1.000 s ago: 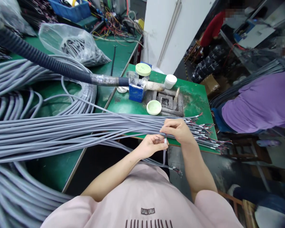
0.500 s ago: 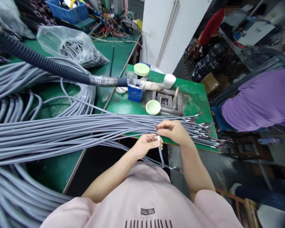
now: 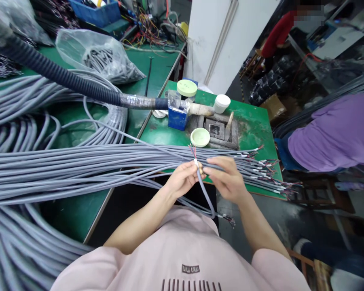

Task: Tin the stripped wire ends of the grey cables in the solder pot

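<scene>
Grey cable [image 3: 204, 189] held, right hand [image 3: 229, 182] loose

The left hand [image 3: 183, 178] pinches the cable at its white band [image 3: 195, 162], bared wires [image 3: 194, 152] pointing toward twelve o'clock. At its three o'clock, the right hand sits half open (contact unclear). Half a second ago, the right fingers were closed at the wires.

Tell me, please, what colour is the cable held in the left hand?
The cable is grey; the head view shows it best.

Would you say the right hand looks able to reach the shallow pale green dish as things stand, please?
Probably yes: the right hand looks open, and the shallow pale green dish sits uncovered just beyond the grey cables.
</scene>
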The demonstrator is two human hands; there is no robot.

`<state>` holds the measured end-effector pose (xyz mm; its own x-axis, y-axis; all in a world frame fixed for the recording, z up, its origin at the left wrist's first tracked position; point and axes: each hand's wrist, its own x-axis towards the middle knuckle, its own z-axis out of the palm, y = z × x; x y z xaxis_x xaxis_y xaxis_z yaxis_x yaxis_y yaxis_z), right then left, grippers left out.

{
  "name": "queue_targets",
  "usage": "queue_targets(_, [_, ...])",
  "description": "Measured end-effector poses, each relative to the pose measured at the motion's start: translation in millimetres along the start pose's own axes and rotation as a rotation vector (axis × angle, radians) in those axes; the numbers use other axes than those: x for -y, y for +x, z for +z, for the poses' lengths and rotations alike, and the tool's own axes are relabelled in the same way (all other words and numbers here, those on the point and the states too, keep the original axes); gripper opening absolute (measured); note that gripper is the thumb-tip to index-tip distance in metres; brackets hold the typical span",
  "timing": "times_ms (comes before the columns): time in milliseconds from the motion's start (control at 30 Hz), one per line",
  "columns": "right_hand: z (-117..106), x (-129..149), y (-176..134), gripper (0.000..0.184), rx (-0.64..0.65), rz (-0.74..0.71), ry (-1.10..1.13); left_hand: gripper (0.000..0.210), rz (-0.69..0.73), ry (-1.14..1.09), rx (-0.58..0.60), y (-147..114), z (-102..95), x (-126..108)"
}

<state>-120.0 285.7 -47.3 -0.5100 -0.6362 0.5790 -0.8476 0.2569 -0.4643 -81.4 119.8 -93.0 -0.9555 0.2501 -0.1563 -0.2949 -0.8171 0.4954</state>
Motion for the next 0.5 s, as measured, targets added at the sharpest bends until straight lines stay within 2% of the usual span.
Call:
queue_targets(67, [-2,-2,-2,0.035,0.106,-0.110,-0.075,0.036,0.025,0.023,0.007,1,3.6,-1])
queue_targets(133, [-8,-7,2,0.034,0.087,-0.136,-0.093,0.039,0.072,0.152,0.025,-2,9.2,-3])
queue_targets(233, [-22,-18,16,0.029,-0.141,-0.032,-0.087,0.041,0.153,0.617,0.122,-16,18.1,-7])
queue_targets(300, [-31,-27,30,0.023,-0.296,0.072,-0.097,0.035,0.182,0.973,0.288,-27,22.1,-12])
queue_targets(333, [-34,-31,37,0.022,-0.335,0.112,-0.101,0.033,0.189,1.107,0.382,-31,23.2,-14])
queue_targets(400, [-34,-42,51,0.022,-0.328,0.161,-0.099,0.033,0.199,1.256,0.529,-36,23.9,-16])
queue_targets(500, [-23,-60,66,0.021,-0.233,0.185,-0.085,0.034,0.226,1.302,0.572,-36,22.4,-17])
